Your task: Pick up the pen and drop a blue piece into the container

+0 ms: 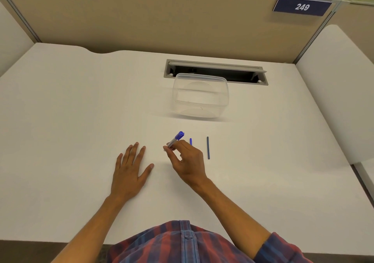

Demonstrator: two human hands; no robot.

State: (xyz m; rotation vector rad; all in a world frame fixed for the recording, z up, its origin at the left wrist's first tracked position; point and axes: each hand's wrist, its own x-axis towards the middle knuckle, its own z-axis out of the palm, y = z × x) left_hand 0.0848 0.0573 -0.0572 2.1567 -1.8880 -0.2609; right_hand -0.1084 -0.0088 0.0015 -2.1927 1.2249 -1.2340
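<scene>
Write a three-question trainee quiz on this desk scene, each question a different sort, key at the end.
1. True or false: the left hand lies flat on the desk.
2. What do the right hand fingers pinch?
3. The clear container sits: A) beyond the pens, B) under the left hand.

Key:
1. True.
2. The blue-capped pen; two more pens, and, lie beside it.
3. A.

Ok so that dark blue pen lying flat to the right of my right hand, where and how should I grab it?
Probably pinch the dark blue pen at its middle, coming straight down from above. It lies flat on the desk, pointing away from you, so thumb and finger fit on its left and right sides. The right hand is nearest, but it already holds the capped pen.
</scene>
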